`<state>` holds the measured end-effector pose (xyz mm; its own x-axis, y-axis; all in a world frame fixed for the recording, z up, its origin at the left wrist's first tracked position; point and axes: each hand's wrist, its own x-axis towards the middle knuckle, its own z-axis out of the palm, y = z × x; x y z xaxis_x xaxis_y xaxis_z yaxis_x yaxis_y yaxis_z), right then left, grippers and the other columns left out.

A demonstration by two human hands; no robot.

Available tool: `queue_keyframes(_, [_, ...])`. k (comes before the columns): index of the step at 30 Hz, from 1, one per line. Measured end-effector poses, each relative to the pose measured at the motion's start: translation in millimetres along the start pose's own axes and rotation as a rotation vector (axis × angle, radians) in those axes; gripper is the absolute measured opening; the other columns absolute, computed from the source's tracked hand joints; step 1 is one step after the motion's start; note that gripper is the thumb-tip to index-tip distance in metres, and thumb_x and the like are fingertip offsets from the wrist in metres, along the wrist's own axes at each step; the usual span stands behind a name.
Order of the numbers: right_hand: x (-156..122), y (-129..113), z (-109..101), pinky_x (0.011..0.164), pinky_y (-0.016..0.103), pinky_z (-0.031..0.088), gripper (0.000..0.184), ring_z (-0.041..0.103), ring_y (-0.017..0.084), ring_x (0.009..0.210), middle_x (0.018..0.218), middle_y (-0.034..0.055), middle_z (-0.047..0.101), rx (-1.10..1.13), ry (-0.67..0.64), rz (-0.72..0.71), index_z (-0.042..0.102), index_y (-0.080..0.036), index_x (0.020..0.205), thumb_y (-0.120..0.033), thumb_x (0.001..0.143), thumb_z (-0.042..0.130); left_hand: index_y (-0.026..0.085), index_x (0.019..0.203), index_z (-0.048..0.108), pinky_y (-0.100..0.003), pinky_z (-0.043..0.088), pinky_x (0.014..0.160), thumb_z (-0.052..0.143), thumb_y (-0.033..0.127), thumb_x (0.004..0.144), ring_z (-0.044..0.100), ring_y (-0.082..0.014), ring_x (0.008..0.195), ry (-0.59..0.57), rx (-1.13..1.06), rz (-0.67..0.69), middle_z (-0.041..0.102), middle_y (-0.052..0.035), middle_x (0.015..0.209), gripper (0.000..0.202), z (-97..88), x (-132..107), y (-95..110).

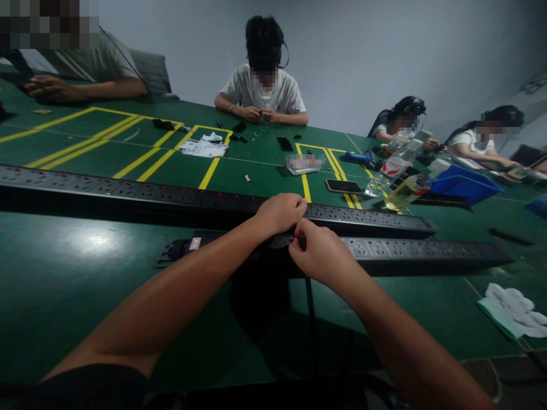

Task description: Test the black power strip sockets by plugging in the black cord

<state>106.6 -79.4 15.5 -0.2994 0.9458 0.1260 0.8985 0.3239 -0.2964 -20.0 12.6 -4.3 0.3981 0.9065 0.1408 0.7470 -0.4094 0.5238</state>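
Two long black power strips lie across the table in front of me. The nearer power strip [397, 249] has a row of sockets with small red parts and a white label near its left end. Behind it runs the longer power strip [171, 196]. My left hand [282, 213] is closed over the gap between the strips, its fingertips hidden. Close beside it, my right hand [320, 247] is curled in a pinch at the top of the nearer strip. Whatever is between its thumb and finger is too dark and small to name.
White gloves [515, 310] lie at the right edge. A phone [343, 187], plastic bottles [391, 171] and a blue bin [465, 181] stand beyond the strips. White papers [204, 145] rest among yellow tape lines. Several people sit around the green table [106, 273].
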Motion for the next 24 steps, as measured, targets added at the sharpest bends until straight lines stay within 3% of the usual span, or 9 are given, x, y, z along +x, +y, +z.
queue_keyframes(11, [5, 12, 10, 0.053, 0.026, 0.027, 0.002, 0.055, 0.014, 0.059, 0.068, 0.0014, 0.063, 0.149, -0.048, -0.026, 0.052, -0.021, 0.077, -0.021, 0.078, 0.054, 0.019, 0.083, 0.068, -0.029, 0.043, 0.068, 0.033, 0.036, 0.093, 0.064, -0.0204, 0.082, -0.016, 0.030, 0.016, 0.071, -0.0073, 0.089, 0.041, 1.5, -1, -2])
queue_keyframes(18, [2, 15, 10, 0.053, 0.026, 0.028, 0.005, 0.055, 0.015, 0.061, 0.071, 0.0025, 0.065, 0.143, -0.024, -0.030, 0.054, -0.021, 0.078, -0.025, 0.080, 0.054, 0.019, 0.077, 0.067, -0.029, 0.040, 0.064, 0.035, 0.037, 0.092, 0.061, -0.0194, 0.074, -0.085, 0.029, 0.099, 0.071, -0.0073, 0.084, 0.040, 7.6, -3, -4])
queue_keyframes(24, [0, 13, 14, 0.054, 0.028, 0.026, 0.008, 0.055, 0.017, 0.062, 0.071, 0.0029, 0.064, 0.051, -0.010, 0.015, 0.058, -0.021, 0.082, -0.028, 0.081, 0.055, 0.019, 0.077, 0.068, -0.028, 0.040, 0.063, 0.035, 0.037, 0.091, 0.061, -0.0182, 0.071, -0.087, 0.013, 0.079, 0.071, -0.0063, 0.082, 0.040, 9.3, -4, -4])
